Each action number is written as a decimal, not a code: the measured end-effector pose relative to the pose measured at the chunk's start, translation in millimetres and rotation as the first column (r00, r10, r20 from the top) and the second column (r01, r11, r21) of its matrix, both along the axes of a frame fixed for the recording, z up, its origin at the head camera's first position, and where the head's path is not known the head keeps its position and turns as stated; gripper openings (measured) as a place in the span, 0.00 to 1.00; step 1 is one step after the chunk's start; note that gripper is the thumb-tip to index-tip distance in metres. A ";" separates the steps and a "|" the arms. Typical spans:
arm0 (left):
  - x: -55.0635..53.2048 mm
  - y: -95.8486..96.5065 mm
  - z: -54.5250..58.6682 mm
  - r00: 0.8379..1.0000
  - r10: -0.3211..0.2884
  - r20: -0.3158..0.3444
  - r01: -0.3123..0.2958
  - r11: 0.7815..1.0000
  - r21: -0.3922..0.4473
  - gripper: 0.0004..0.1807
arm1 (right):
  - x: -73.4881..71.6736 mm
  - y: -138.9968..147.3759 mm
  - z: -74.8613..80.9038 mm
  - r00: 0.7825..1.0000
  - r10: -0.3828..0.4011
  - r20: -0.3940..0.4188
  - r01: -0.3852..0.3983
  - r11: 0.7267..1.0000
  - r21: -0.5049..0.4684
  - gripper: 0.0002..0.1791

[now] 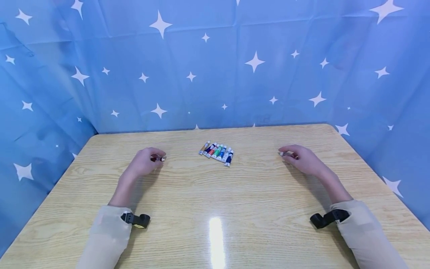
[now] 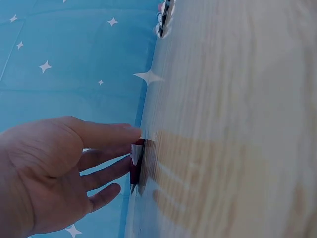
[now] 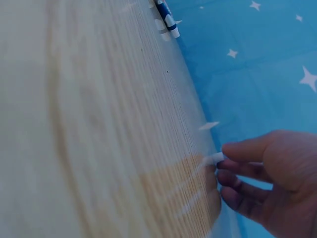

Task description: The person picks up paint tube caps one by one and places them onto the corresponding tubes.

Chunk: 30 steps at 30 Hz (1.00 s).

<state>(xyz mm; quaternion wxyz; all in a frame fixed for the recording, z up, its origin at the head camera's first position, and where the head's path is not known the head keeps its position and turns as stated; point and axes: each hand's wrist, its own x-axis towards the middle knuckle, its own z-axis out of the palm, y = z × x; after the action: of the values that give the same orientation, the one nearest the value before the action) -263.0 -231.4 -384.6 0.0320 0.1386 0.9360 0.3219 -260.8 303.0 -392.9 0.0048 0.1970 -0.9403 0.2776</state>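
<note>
At the table's left side my left hand [image 1: 143,163] pinches a dark red paint tube [image 2: 135,166] between thumb and fingers, close to the tabletop. Over on the right, my right hand [image 1: 305,160] pinches another small tube with a white cap [image 3: 215,158]. That tube's body is mostly hidden by the fingers, so I cannot tell its colour. Between the hands, towards the back, several paint tubes lie side by side in a slanted row. Among them are an ochre tube [image 1: 203,148], a green tube [image 1: 217,151] and a dark blue tube [image 1: 229,158] at the right end.
The wooden table [image 1: 188,201] has a bright light reflection near its front. A blue star-patterned curtain [image 1: 215,74] hangs behind it and along both sides. Wrist cameras on black mounts [image 1: 136,219] jut inward from both sleeves.
</note>
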 end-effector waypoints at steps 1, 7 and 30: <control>0.0 -0.8 0.3 1.000 0.004 0.004 -0.004 1.000 0.000 0.18 | -0.4 -0.1 -0.3 1.000 -0.001 -0.001 0.001 1.000 0.002 0.19; -0.8 -4.7 1.8 0.999 0.020 0.041 -0.021 1.000 0.020 0.14 | -2.0 0.2 -2.1 1.000 -0.005 -0.002 0.005 1.000 0.004 0.16; -0.6 -13.3 -0.2 0.988 0.070 0.135 -0.075 0.997 0.032 0.08 | -0.2 -0.6 -3.4 0.999 -0.031 0.006 0.031 0.999 0.006 0.04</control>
<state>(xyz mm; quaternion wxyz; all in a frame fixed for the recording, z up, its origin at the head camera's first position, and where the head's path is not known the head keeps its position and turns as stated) -263.6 -244.7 -384.8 0.0803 0.0831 0.9301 0.3486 -261.1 302.4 -396.3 0.0058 0.1815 -0.9440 0.2755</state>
